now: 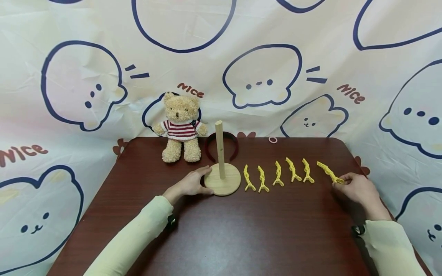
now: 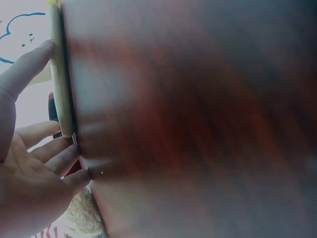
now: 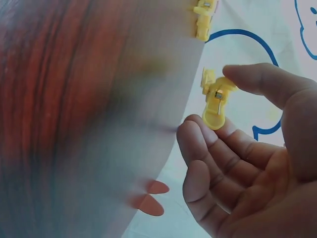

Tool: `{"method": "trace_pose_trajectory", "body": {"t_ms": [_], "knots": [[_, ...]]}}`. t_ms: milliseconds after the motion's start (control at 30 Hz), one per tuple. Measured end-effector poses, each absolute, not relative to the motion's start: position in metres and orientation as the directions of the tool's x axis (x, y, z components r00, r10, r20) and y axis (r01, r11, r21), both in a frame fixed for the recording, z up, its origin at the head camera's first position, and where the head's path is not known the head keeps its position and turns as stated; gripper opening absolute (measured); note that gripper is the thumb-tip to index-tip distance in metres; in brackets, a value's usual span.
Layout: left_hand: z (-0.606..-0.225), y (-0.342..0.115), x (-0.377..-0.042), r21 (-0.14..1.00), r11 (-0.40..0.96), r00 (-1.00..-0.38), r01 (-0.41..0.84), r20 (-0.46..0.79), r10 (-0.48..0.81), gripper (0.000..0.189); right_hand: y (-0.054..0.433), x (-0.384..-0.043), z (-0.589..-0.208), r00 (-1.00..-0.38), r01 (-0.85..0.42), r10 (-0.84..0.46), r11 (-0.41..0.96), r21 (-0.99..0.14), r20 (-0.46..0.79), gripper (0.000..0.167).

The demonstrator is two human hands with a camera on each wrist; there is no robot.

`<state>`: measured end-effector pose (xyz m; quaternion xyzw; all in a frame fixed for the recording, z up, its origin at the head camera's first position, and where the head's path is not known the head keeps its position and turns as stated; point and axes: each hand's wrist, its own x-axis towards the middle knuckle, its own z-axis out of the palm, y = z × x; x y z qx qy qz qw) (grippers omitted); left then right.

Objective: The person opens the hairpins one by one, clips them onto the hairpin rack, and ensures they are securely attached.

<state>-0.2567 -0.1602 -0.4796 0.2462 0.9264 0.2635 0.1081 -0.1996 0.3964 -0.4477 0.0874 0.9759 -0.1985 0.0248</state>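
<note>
Left of the frame's centre, the person's left hand [image 1: 189, 184] grips the round base of a wooden stand [image 1: 221, 168], thumb at the near edge and fingers at the far left side; in the left wrist view the thumb and fingers lie on either side of its rim. The stand's base sits on the dark brown table [image 1: 262, 230], its rod rising upright. Over at the right of the frame, the right hand [image 1: 360, 190] pinches one end of a yellow clip [image 1: 329, 171], whose long toothed part points to the upper left; the right wrist view shows that end between thumb and fingers.

Between the stand and that clip, five other yellow clips [image 1: 278, 173] lie apart from each other in an uneven row, the leftmost just beside the base.

Behind the rod is a dark red headband [image 1: 236, 142], and to its left a teddy bear [image 1: 181, 128] in a red-and-white striped top sits at the table's back edge. A small pink ring [image 1: 272, 143] is at that edge too, right of centre. Pale sleeves [image 1: 134, 234] cover both arms, and a cartoon-printed cloth [image 1: 207, 69] fills the upper frame.
</note>
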Motion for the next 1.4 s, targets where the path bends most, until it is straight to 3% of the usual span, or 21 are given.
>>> {"method": "trace_pose_trajectory", "body": {"t_ms": [367,833,1400], "knots": [[-0.480,-0.160,-0.257,0.544,0.746,-0.859,0.385,-0.084,0.505,0.093,0.379,-0.202,-0.443,-0.986,0.132,0.160,0.910,-0.393,0.039,0.045],[-0.478,-0.160,-0.257,0.554,0.743,-0.852,0.375,-0.108,0.511,0.092,0.349,-0.205,-0.436,-0.992,-0.045,0.011,0.902,-0.428,0.127,0.041],[-0.481,-0.160,-0.259,0.546,0.751,-0.850,0.371,-0.125,0.511,0.093,0.295,-0.219,-0.441,-0.980,-0.198,-0.165,0.850,-0.489,0.110,0.035]]}}
